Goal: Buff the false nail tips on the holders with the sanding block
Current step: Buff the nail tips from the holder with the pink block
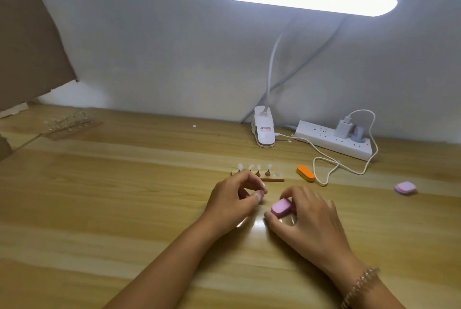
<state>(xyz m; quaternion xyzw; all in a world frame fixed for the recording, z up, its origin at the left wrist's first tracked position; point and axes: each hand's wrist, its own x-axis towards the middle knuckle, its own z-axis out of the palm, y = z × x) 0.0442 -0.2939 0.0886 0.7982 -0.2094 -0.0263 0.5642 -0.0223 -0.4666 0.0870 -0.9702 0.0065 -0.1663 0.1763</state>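
Step in hand: preparing one tip for buffing. The right hand (306, 211) grips the pink sanding block (281, 207) between thumb and curled fingers, just above the table (124, 209). The left hand (237, 194) has its fingers curled and thumb and forefinger pinched on a small pale item. The item is too small to identify with certainty, but is judged to be one nail tip holder (262, 191). The wooden base (272, 179) lies just beyond the left hand. It carries four upright nail tips (269, 167), and one end position appears vacant. The block and the pinched item are near but apart.

Next move: bring the block face onto the tip. Use light, short strokes while the left hand keeps a firm pinch
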